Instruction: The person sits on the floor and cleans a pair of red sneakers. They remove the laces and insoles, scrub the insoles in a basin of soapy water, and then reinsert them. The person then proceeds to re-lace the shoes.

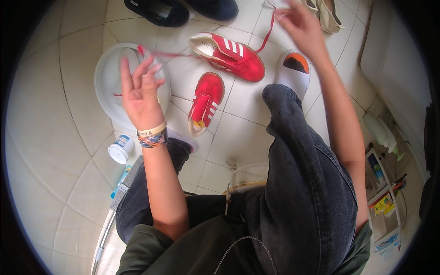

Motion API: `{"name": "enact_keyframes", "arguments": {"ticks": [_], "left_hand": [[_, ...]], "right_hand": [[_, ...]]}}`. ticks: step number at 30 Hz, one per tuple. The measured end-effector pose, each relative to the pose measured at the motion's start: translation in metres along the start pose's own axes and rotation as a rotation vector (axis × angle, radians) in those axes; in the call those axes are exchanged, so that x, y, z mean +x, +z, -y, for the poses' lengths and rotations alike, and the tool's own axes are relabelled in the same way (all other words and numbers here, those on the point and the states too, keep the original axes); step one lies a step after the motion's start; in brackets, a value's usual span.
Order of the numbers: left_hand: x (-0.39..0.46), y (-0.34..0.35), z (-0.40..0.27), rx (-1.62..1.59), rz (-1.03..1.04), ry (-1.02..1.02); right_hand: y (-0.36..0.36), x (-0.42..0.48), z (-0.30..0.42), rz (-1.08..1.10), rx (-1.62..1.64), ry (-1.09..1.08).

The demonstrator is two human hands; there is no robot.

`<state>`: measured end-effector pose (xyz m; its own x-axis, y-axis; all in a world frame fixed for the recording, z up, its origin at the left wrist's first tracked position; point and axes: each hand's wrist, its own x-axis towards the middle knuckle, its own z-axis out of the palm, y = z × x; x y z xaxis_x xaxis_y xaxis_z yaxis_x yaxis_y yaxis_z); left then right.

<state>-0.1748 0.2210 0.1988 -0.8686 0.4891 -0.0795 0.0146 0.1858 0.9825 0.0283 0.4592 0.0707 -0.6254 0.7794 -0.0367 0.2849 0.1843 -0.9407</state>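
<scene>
A red sneaker with white stripes lies tilted on its side on the tiled floor, its lace loosened. My right hand pinches one end of its red shoelace, drawn up away from the shoe. To the left, the other stretch of lace reaches the raised fingers of my left hand. That hand is palm up and blurred, its fingers partly spread; whether it grips the lace is unclear. Nearer me stands a second red sneaker, upright. A pale round basin sits beneath my left hand.
Dark shoes and beige shoes stand along the far side. A white tub is left of my leg. My slipper rests beside the tilted sneaker. At right, a rack holds bottles and packets.
</scene>
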Motion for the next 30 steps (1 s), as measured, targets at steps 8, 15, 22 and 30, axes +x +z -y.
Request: {"name": "enact_keyframes", "arguments": {"ticks": [8, 15, 22, 30], "left_hand": [[-0.058, 0.044, 0.084, -0.039, 0.267, -1.056], [-0.062, 0.089, 0.139, -0.469, -0.192, -1.285], [-0.057, 0.08, 0.155, -0.6, -0.107, -1.373], [-0.052, 0.066, 0.13, -0.598, -0.092, -1.269]], "right_hand": [[0.046, -0.042, -0.013, 0.61, -0.501, 0.007], [0.054, -0.042, -0.014, 0.52, -0.494, 0.006], [0.07, -0.038, 0.018, 0.453, -0.09, -0.192], [0.042, -0.018, 0.012, 0.424, -0.359, 0.13]]}}
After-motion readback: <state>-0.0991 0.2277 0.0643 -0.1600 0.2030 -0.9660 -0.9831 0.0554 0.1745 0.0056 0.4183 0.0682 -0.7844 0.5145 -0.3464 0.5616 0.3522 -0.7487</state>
